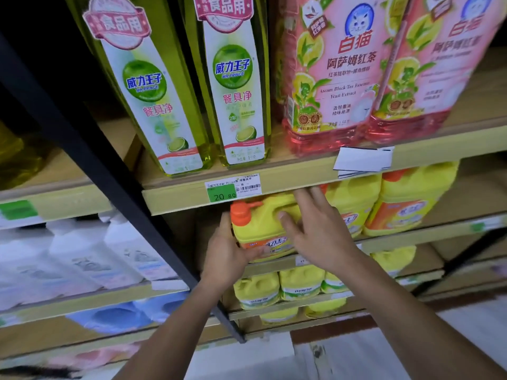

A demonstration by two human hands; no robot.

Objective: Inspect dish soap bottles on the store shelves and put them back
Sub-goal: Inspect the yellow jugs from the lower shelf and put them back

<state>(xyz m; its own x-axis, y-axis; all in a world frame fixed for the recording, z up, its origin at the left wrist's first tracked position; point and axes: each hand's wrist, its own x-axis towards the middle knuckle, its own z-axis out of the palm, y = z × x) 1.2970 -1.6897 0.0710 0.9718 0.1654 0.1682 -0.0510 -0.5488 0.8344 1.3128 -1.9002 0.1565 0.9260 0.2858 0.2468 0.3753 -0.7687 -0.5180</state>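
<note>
— What fills the left of the frame?

— A dark shelf post (115, 171) runs diagonally from upper left down to lower centre, cutting across the shelving. Left of it, blurred white bottles (82, 256) stand at mid left, with blue containers (120, 316) below them; the count there cannot be told.

— And the upper shelf?

— 2 tall green bottles (170, 86) at upper centre, then 2 pink bottles (337, 72) at upper right. A price tag (233, 189) reading 20.80 sits on the shelf edge (288, 182) at centre, and a loose white card (362, 161) hangs just right of it.

— Where is the dish soap being handled?

— The yellow jug (263, 226), with its orange pump cap (241, 212), stands at centre frame on the shelf under the price tag. The left hand (227, 253) grips its left side low down, thumb curled across the label. The right hand (315, 229) lies against the jug's front and shoulder, fingers spread and straight.

— What surrounds it?

— 2 more yellow jugs (406, 201) to its right at mid right, partly hidden behind the right hand. Below, at lower centre, 3 smaller yellow bottles (299, 286) show between the 2 forearms, with more yellow ones beneath, blurred.
</note>
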